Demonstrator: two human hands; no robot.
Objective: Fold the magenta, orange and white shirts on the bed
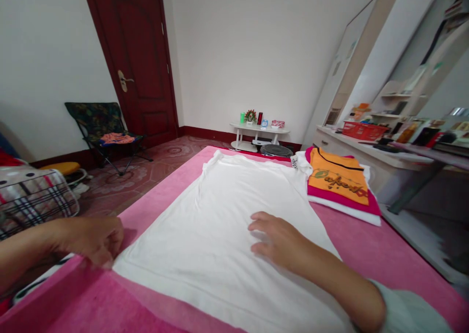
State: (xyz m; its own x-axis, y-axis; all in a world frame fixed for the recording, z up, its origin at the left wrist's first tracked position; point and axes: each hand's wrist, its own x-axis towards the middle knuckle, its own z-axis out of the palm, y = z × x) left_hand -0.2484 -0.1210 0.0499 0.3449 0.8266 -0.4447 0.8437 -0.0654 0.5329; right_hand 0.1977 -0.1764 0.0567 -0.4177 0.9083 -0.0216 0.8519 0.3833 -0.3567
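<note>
A white T-shirt (223,215) lies spread flat over a pink bed cover (172,176), its hem toward me and small wrinkles across its middle. At the shirt's near left corner, my left hand (97,240) pinches the fabric with its fingers closed. My right hand (274,237) hovers over or rests lightly on the shirt's middle right, fingers apart and curved, holding nothing; whether it touches the cloth I cannot tell. A white sleeve shows on my right forearm.
Folded clothes with an orange shirt (339,176) on top sit at the right bed edge. Beyond them is a white dresser (384,152) with a red basket (364,130). A folding chair (106,127) stands near the door, and a low white table (256,126) against the far wall.
</note>
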